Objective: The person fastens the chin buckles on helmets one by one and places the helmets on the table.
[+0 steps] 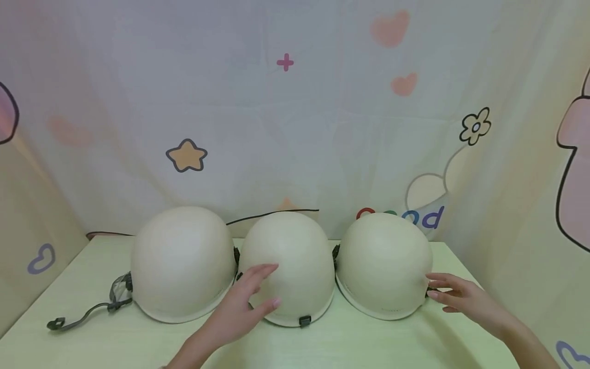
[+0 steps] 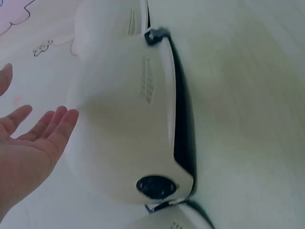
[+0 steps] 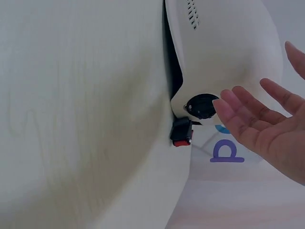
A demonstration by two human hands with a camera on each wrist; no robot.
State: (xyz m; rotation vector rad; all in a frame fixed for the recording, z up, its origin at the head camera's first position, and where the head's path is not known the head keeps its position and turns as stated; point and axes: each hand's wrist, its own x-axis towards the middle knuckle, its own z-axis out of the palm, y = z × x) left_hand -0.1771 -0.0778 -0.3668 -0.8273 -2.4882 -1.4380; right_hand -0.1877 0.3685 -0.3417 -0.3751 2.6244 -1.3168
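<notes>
Three cream helmets stand in a row on the table, domes up. In front of the left side of the middle helmet [image 1: 295, 256] is my left hand [image 1: 237, 307], its fingers extended and holding nothing. The left wrist view shows this hand [image 2: 33, 148] palm up beside a helmet [image 2: 114, 129] with a dark round knob [image 2: 156, 187]. By the right edge of the right helmet [image 1: 384, 261] is my right hand [image 1: 465, 302], fingers loosely extended, nothing held. The right wrist view shows its fingertips near a black knob [image 3: 202, 106]; whether they touch cannot be told.
The left helmet [image 1: 182, 261] has a dark chin strap [image 1: 87, 313] trailing across the pale table [image 1: 369, 343]. A small black clip [image 1: 305, 321] sits on the middle helmet's front rim. A black buckle with red [image 3: 181, 133] hangs by the right helmet. A printed curtain [image 1: 295, 128] stands behind.
</notes>
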